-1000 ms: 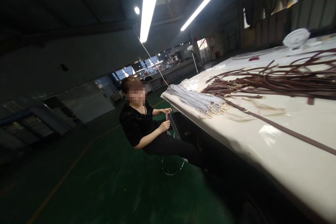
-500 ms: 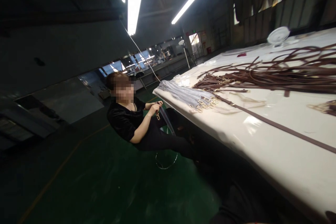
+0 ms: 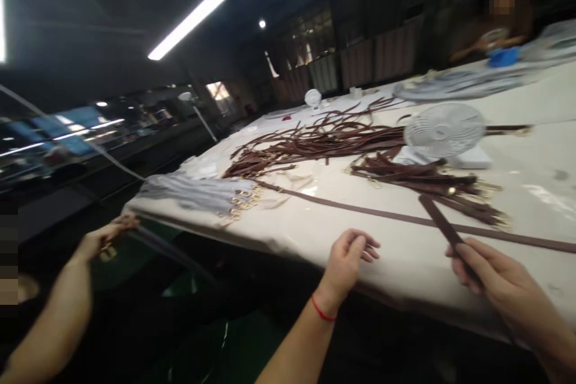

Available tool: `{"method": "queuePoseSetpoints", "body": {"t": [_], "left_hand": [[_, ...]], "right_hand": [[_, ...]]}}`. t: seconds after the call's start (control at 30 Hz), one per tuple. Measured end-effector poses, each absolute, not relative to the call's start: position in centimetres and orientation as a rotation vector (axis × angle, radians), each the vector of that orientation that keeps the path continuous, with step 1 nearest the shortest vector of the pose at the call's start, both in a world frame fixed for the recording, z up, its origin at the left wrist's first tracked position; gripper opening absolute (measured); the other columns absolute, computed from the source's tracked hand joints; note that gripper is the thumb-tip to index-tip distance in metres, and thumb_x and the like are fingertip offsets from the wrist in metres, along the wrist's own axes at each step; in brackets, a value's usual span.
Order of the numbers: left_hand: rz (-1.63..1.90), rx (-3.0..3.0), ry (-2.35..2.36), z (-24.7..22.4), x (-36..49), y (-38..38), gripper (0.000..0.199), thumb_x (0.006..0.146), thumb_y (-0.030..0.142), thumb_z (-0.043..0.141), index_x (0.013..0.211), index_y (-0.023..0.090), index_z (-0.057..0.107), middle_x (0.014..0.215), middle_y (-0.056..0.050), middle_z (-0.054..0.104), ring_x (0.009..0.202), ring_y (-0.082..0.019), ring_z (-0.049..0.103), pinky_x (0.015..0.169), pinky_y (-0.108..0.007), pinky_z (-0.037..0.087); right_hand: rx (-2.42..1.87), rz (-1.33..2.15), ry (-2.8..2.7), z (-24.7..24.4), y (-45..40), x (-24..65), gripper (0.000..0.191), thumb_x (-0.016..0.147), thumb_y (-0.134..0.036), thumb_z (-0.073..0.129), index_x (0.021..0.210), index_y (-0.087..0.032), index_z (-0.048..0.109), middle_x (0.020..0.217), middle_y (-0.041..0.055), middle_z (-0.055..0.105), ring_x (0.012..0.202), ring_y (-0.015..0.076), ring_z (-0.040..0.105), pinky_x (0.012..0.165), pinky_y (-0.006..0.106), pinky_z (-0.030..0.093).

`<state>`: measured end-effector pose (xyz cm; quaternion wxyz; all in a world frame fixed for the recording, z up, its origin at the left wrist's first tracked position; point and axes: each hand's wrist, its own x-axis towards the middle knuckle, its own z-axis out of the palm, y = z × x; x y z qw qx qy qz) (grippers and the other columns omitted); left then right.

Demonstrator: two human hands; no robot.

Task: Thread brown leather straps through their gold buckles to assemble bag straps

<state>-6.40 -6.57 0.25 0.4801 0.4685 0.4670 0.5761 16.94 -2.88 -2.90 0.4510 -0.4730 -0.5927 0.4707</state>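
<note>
My right hand [image 3: 504, 276] grips a dark brown leather strap [image 3: 437, 216]; its squared end points up and left over the table. The strap's lower part runs down below my hand into shadow. At the table's near edge my left hand [image 3: 344, 261], with a red string round the wrist, is empty, its fingers loosely curled and apart. Beyond both hands a long brown strap [image 3: 360, 209] lies stretched across the cloth. Past it lie a heap of brown straps [image 3: 315, 144] and a smaller bundle with gold metal fittings [image 3: 418, 177].
The white-covered table [image 3: 297, 231] carries a white fan [image 3: 445, 130] and a smaller fan [image 3: 312, 98]. Plastic-wrapped straps [image 3: 189, 192] with gold clasps lie at the left corner. A co-worker's hand [image 3: 105, 235] at left holds a wrapped strap. Another person sits behind a blue container [image 3: 503, 57].
The view has swung right, bringing both my hands and the strap in my right hand into sight. The near co-worker now appears at the left edge.
</note>
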Motion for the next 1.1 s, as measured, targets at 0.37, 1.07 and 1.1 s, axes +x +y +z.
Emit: {"method": "queuePoseSetpoints", "body": {"t": [0.37,1.07,1.1], "left_hand": [[1.062,1.942,1.723,-0.2,-7.7,9.8,0.018,0.089,0.014,0.045,0.100,0.016,0.057,0.104,-0.008,0.063,0.089,-0.016,0.061,0.085,-0.029,0.046],[0.907,1.440,1.300,3.1,-9.4,6.3,0.011,0.084,0.024,0.052,0.091,0.016,0.051,0.073,-0.002,0.056,0.056,-0.009,0.050,0.064,-0.027,0.047],[0.942,1.323,1.188,3.0,-10.0,4.4,0.016,0.080,0.023,0.058,0.093,0.015,0.053,0.078,-0.003,0.058,0.060,-0.009,0.051,0.067,-0.027,0.047]], "right_hand": [[-1.120,1.255,-1.341,-4.1,-0.7,16.8,0.047,0.089,-0.064,0.047,0.084,-0.018,0.056,0.051,-0.0040,0.045,0.041,0.0096,0.032,0.041,0.023,0.024],[-1.097,1.221,-1.354,-4.4,-0.6,17.1,0.041,0.091,-0.058,0.049,0.085,-0.018,0.055,0.054,-0.0028,0.050,0.043,0.0092,0.037,0.042,0.022,0.028],[-1.103,1.208,-1.359,-4.4,-0.6,17.2,0.041,0.090,-0.058,0.050,0.085,-0.018,0.056,0.055,-0.0024,0.051,0.042,0.0091,0.038,0.042,0.022,0.029]]}}
